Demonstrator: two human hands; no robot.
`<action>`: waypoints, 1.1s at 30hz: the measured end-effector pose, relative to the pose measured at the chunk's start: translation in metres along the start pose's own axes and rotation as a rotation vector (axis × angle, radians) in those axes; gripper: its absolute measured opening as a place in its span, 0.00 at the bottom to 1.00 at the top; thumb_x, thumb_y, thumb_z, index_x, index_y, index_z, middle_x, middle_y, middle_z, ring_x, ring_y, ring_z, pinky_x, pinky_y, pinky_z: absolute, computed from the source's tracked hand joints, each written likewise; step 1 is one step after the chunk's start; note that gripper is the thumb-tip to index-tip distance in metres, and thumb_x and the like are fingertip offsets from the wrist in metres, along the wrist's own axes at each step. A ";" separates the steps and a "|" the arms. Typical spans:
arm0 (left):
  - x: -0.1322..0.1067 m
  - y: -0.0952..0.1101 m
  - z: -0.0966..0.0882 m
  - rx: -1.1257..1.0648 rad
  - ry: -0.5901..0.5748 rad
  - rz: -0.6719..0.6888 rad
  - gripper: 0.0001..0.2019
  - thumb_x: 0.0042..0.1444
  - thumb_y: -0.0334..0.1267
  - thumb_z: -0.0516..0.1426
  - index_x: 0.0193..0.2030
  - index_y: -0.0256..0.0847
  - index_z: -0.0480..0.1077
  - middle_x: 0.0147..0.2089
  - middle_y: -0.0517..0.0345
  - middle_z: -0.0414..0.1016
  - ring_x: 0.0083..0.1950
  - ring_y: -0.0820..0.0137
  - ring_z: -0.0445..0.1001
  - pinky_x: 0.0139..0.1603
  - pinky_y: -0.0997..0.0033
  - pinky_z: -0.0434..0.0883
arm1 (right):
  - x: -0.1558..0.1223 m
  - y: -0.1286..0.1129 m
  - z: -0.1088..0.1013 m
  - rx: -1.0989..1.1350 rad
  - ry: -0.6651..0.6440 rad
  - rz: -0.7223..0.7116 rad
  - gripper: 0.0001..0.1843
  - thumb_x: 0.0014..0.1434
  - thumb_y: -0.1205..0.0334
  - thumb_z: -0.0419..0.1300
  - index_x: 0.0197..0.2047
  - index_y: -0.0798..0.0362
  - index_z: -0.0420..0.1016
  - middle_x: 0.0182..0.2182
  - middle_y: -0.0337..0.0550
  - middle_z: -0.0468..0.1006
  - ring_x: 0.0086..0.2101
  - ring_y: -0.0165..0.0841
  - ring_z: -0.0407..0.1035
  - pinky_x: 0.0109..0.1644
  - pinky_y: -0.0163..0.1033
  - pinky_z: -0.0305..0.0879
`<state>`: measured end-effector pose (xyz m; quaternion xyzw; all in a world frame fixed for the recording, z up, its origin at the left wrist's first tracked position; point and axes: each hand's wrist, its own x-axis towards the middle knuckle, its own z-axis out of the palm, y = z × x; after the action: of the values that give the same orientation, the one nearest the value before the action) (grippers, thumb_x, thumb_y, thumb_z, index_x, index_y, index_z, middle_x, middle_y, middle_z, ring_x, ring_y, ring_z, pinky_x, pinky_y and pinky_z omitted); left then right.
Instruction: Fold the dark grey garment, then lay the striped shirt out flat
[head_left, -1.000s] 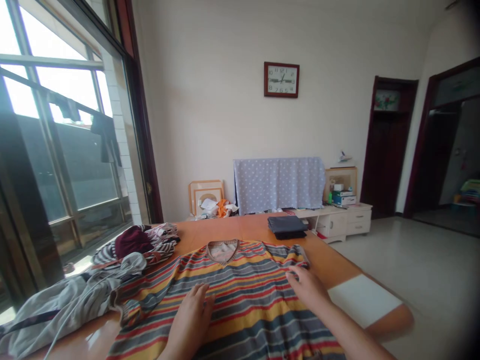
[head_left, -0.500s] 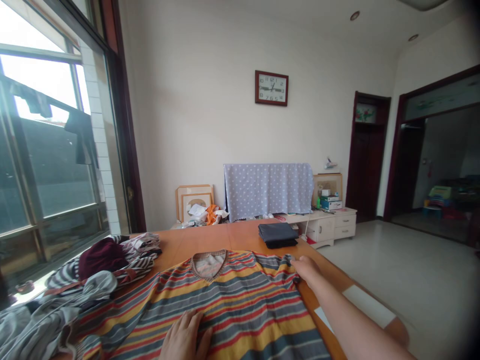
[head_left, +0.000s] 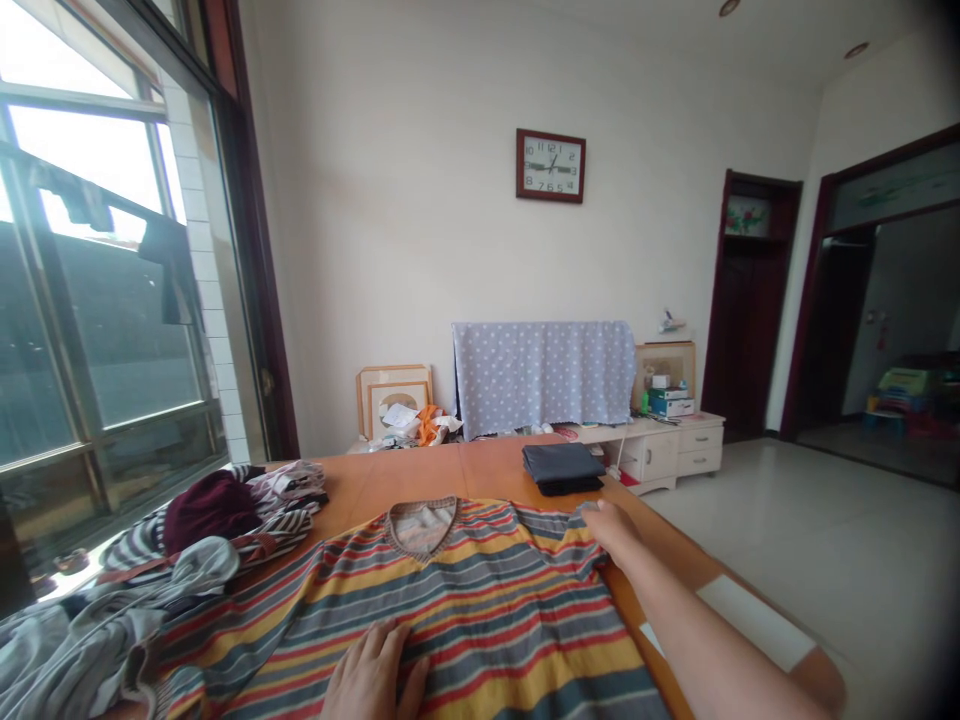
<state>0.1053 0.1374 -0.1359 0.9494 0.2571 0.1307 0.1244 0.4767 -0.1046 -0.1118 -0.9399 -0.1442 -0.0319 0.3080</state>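
A striped sweater [head_left: 450,600] in yellow, red and grey lies spread on the orange wooden table [head_left: 397,475], with its V-neck collar [head_left: 421,526] toward the far side. My left hand [head_left: 373,675] rests flat on the sweater's front at the bottom of the view, its fingers apart. My right hand [head_left: 611,530] is at the sweater's far right shoulder, fingers drawn together on the knit. Whether those fingers grip the cloth is hidden.
Left of the sweater lie a heap of clothes [head_left: 214,525] and a grey garment [head_left: 90,640]. A folded dark garment [head_left: 562,468] sits at the far side of the table. A white sheet [head_left: 757,622] lies near the right edge, beyond my right arm.
My right hand has moved from the sweater's right side to its shoulder, fingers drawn together. The view has tilted upward, so the table and sweater sit lower in the frame.
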 end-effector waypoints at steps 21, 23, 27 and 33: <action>-0.007 0.004 -0.005 -0.037 0.033 -0.003 0.26 0.62 0.54 0.48 0.60 0.43 0.71 0.65 0.48 0.69 0.66 0.53 0.65 0.66 0.52 0.58 | -0.164 -0.122 0.028 -0.114 -0.155 -0.693 0.16 0.65 0.52 0.50 0.46 0.44 0.77 0.47 0.41 0.82 0.45 0.38 0.74 0.46 0.37 0.60; -0.008 0.005 -0.005 -0.035 0.042 -0.006 0.26 0.62 0.54 0.48 0.60 0.44 0.71 0.66 0.49 0.68 0.67 0.53 0.64 0.67 0.52 0.58 | -0.153 -0.116 0.026 -0.089 -0.141 -0.605 0.17 0.67 0.54 0.47 0.44 0.44 0.78 0.40 0.40 0.83 0.42 0.36 0.74 0.44 0.35 0.60; -0.009 0.003 -0.003 -0.025 0.071 0.004 0.26 0.63 0.54 0.47 0.60 0.45 0.71 0.67 0.49 0.67 0.68 0.53 0.63 0.67 0.51 0.57 | -0.114 -0.107 0.022 -0.091 -0.088 -0.467 0.24 0.70 0.56 0.40 0.54 0.48 0.75 0.47 0.47 0.82 0.48 0.37 0.73 0.50 0.36 0.61; -0.010 0.002 -0.003 -0.016 0.077 0.004 0.26 0.63 0.54 0.48 0.60 0.45 0.71 0.67 0.49 0.68 0.68 0.53 0.63 0.67 0.52 0.58 | -0.109 -0.100 0.058 -0.135 -0.253 -0.534 0.32 0.68 0.50 0.43 0.70 0.55 0.58 0.69 0.51 0.58 0.68 0.41 0.51 0.69 0.45 0.47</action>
<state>0.0970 0.1307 -0.1343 0.9432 0.2589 0.1692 0.1216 0.3421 -0.0213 -0.1177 -0.8835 -0.4211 -0.0042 0.2049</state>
